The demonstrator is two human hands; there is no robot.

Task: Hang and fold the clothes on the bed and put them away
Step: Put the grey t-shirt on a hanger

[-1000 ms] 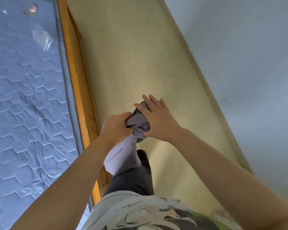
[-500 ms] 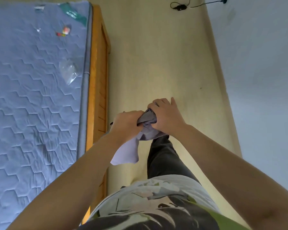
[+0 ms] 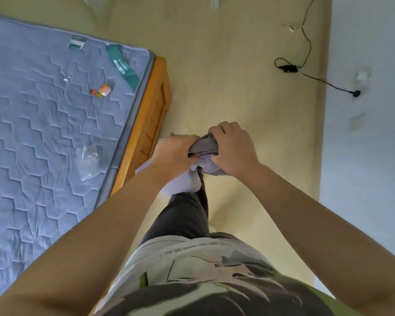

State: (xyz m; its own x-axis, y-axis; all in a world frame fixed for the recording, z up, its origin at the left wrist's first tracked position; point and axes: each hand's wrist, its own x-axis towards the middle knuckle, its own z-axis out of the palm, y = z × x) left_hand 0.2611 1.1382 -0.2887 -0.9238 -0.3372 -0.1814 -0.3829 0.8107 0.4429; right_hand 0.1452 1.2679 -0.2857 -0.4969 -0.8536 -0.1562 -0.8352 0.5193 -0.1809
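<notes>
I am gripping a bunched lilac-grey garment [image 3: 203,145] with both hands. I am holding it out in front of my waist, above the floor [image 3: 249,99] and just right of the bed. My left hand [image 3: 174,153] is curling its fingers round the left side of the bundle. My right hand [image 3: 235,152] is clamping round the right side, knuckles up. The two hands are sitting close together with the cloth wadded between them. A paler tail of the same garment is hanging down below my left wrist, over my dark trouser leg [image 3: 183,215]. What kind of garment it is I cannot tell.

To the left, the blue quilted mattress [image 3: 39,137] is lying on an orange wooden bed frame [image 3: 152,110]. On the mattress a clear plastic bag [image 3: 89,160] is lying near the right edge. Farther off, a small pink and red trinket [image 3: 103,90] is lying near a green label [image 3: 123,67]. At the far right, a black cable [image 3: 306,51] is trailing across the floor and onto the pale wall [image 3: 369,144].
</notes>
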